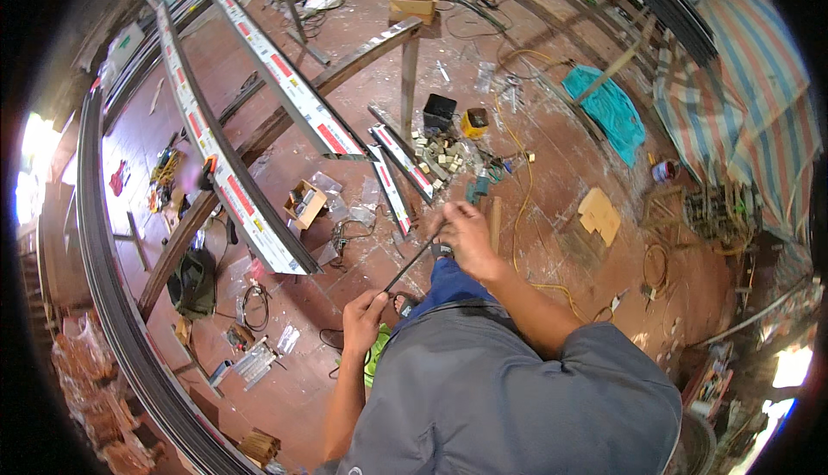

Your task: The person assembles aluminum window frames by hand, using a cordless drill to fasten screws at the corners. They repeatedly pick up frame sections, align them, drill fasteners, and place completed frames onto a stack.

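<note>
A thin dark strip (pixel 412 265), like a rubber seal or cord, runs slantwise between my two hands in front of my body. My left hand (pixel 364 321) closes on its lower end. My right hand (pixel 467 238), higher up, pinches the other end with bent fingers. Below the left hand a thin dark loop (pixel 330 339) hangs beside a bright green cloth or bag (pixel 377 356); whether it is the same strip I cannot tell. Beyond my hands, two short profile pieces (pixel 392 190) with white and red film lie on the floor.
Long film-covered profiles (pixel 207 143) rest across a wooden trestle (pixel 285 117) at left, their ends near my left hand. A small open carton (pixel 304 203), a black bin (pixel 439 111), scattered small blocks (pixel 440 154) and a yellow cable (pixel 523 208) lie on the tiled floor.
</note>
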Demonstrator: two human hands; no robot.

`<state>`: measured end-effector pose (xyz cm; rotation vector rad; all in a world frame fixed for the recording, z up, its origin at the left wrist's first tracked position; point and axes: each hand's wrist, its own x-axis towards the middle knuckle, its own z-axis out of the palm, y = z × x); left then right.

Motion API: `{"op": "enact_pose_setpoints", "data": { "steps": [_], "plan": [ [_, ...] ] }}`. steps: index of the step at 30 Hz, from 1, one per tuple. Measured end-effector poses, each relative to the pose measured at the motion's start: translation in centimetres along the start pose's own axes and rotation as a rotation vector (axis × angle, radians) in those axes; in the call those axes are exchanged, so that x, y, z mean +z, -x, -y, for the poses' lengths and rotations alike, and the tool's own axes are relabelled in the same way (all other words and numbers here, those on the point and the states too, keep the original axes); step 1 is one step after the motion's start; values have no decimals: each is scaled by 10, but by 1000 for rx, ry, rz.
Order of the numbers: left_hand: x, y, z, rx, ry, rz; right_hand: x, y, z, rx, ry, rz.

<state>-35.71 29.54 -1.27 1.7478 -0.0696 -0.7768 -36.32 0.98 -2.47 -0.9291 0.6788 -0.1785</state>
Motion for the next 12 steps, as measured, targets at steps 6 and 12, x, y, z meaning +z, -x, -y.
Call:
{"op": "enact_pose_setpoints", "data": {
  "steps": [6, 12],
  "plan": [
    [-20, 29, 100, -90, 34, -200, -164, 32, -3, -11, 1131, -342],
    [-33, 27, 102, -314, 136, -312, -337, 57, -104, 452, 1158, 134]
  ]
}}
